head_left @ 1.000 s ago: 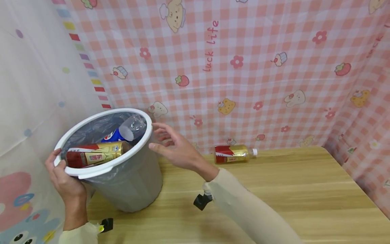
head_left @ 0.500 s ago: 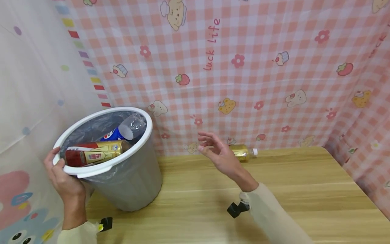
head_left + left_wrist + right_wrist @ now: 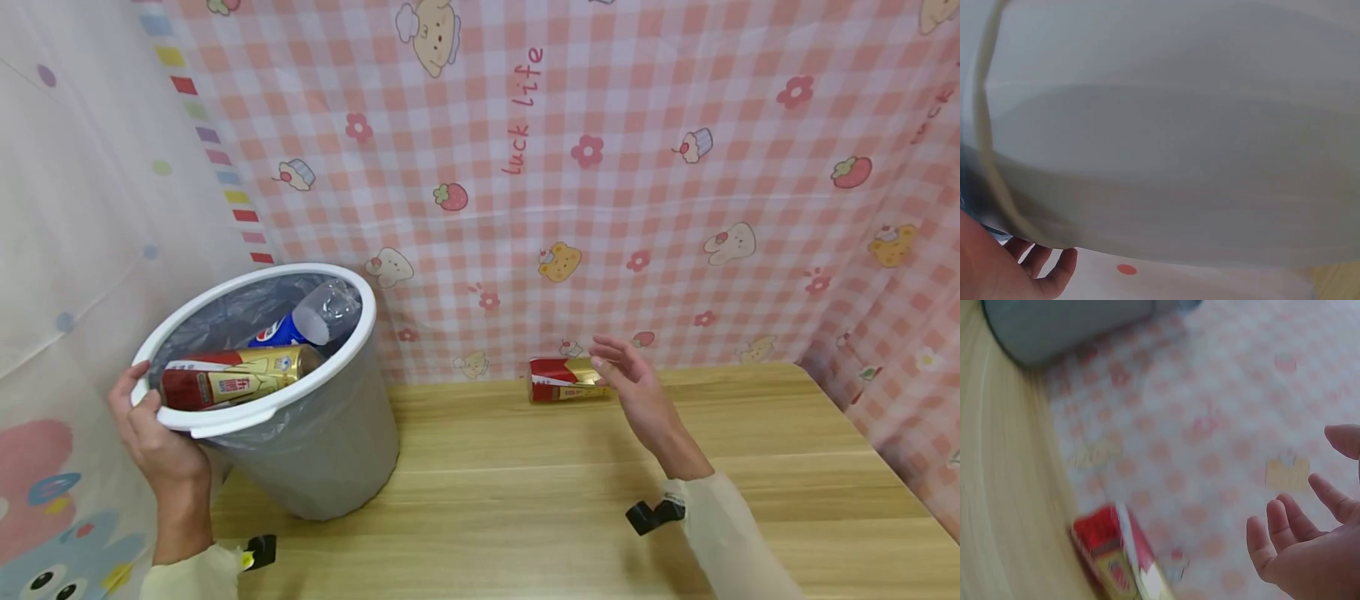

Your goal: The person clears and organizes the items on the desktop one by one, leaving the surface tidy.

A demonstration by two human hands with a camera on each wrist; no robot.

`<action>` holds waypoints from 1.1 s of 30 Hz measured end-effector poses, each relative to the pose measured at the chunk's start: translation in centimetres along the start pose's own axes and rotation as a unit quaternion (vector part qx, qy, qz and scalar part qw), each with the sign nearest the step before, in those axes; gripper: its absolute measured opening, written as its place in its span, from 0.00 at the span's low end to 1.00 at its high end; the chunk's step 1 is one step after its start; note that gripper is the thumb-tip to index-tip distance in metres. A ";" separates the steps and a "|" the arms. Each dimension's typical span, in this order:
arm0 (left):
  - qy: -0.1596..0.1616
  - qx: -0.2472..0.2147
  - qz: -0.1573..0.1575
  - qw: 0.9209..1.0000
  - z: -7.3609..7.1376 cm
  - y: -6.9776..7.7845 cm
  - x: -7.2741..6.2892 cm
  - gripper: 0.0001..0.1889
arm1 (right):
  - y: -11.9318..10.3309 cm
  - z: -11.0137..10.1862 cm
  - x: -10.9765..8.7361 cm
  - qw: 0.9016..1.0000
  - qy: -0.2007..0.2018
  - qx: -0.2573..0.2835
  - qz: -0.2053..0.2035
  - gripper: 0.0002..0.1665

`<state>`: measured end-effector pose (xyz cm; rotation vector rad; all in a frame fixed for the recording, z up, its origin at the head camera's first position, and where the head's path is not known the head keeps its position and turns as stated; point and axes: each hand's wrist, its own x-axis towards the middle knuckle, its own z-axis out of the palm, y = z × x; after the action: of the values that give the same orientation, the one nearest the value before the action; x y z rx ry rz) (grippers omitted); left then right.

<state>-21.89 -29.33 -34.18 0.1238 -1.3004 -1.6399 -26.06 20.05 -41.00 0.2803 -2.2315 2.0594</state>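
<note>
At the left of the head view a grey trash can (image 3: pixel 330 450) with a white rim tilts towards me. My left hand (image 3: pixel 161 442) grips that rim on its left side, fingers curled over the edge; the left wrist view shows the fingertips (image 3: pixel 1067 259) against it. Inside lie a red and gold bottle (image 3: pixel 232 379) and a clear bottle with a blue label (image 3: pixel 303 321). Another red and gold bottle (image 3: pixel 566 379) lies on its side by the back curtain. My right hand (image 3: pixel 641 392) hovers at its cap end, fingers apart and holding nothing, hiding the cap.
The wooden table (image 3: pixel 510 500) runs beneath everything. A pink checked curtain (image 3: pixel 480 233) rises along its back edge, and a white printed curtain (image 3: pixel 82 250) hangs close by the trash can on the left. A grey bag lines the can.
My right hand has left the trash can's rim and moved right, passing in front of the lying bottle to its cap end. The left hand and the can have hardly moved.
</note>
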 end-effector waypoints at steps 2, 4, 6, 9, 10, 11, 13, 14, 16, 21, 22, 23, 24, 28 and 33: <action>-0.002 0.000 0.000 1.000 0.0 0.0 0.0 0.22 | 0.9 -1.1 0.2 1.000 0.015 0.009 0.011 0.31; -0.003 0.001 0.000 1.000 0.0 0.0 0.0 0.22 | 1.8 -2.1 0.3 0.999 0.028 0.018 0.022 0.32; -0.003 -0.003 0.000 1.000 0.0 0.0 0.0 0.22 | 2.6 -2.9 0.5 0.998 0.039 0.021 0.033 0.32; -0.002 -0.007 0.002 1.000 0.1 0.0 0.1 0.22 | 3.7 -4.0 0.8 0.997 0.053 0.023 0.051 0.31; -0.001 -0.010 0.002 1.000 0.1 0.0 0.1 0.22 | 4.0 -4.3 1.0 0.996 0.058 0.023 0.056 0.31; -0.002 -0.012 0.002 1.000 0.1 0.0 0.1 0.22 | 4.3 -4.6 1.2 0.996 0.063 0.019 0.062 0.31; -0.003 -0.012 0.003 1.000 0.1 0.0 0.1 0.22 | 5.0 -5.2 1.5 0.994 0.074 0.013 0.075 0.32; -0.002 -0.012 0.003 1.000 0.1 0.0 0.1 0.22 | 5.3 -5.4 1.6 0.993 0.080 0.013 0.080 0.33; -0.003 -0.013 0.003 1.000 0.0 -0.1 0.0 0.22 | 6.1 -5.8 2.0 0.991 0.099 0.013 0.094 0.34; -0.005 -0.007 0.002 1.000 0.0 -0.1 0.1 0.22 | 8.0 -6.4 2.6 0.978 0.133 0.077 0.138 0.31; -0.005 -0.006 0.002 1.000 0.0 -0.1 0.1 0.22 | 8.4 -6.5 2.7 0.976 0.135 0.091 0.144 0.31; -0.005 -0.007 0.002 1.000 0.0 -0.1 0.1 0.22 | 8.8 -6.5 2.8 0.974 0.135 0.102 0.149 0.31; -0.005 -0.007 0.002 1.000 0.0 -0.2 0.1 0.22 | 9.2 -6.5 2.9 0.973 0.134 0.110 0.154 0.32; -0.004 -0.003 0.004 1.000 -0.1 -0.2 0.1 0.22 | 10.5 -6.5 3.4 0.976 0.124 0.095 0.153 0.36; -0.007 -0.008 0.005 1.000 0.0 -0.2 0.1 0.22 | 11.5 -6.3 3.8 0.985 0.081 0.042 0.144 0.41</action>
<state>-22.06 -29.43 -34.29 0.0956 -1.2960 -1.6461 -32.37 26.87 -50.96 -0.2123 -2.1997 2.2240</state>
